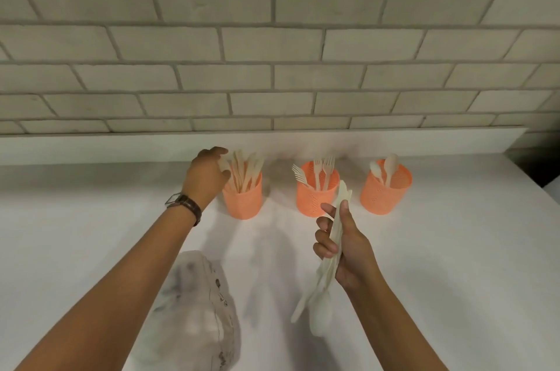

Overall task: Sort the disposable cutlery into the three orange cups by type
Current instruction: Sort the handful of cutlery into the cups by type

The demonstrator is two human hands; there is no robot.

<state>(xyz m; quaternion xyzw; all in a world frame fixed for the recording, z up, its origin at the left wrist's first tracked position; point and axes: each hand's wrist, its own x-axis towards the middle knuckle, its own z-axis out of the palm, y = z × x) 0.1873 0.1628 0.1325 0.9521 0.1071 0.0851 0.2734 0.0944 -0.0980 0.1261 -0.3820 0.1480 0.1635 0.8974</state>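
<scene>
Plainly, cutlery (337, 229) fills right hand (353, 251).

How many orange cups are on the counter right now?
3, in a row: left cup with knives, middle cup with forks, right cup with spoons. None seems hidden.

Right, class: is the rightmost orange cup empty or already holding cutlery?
Holding cutlery: the rightmost orange cup stands upright with pale spoons sticking up above its rim.

Quantity three, all orange: left cup (242, 204), middle cup (315, 201), right cup (385, 195). Knives (245, 167): several, count unclear. Forks (324, 167): at least three. Spoons (391, 164): at least two. Cutlery bundle (336, 228): one. Plastic bag (197, 310): one.
</scene>
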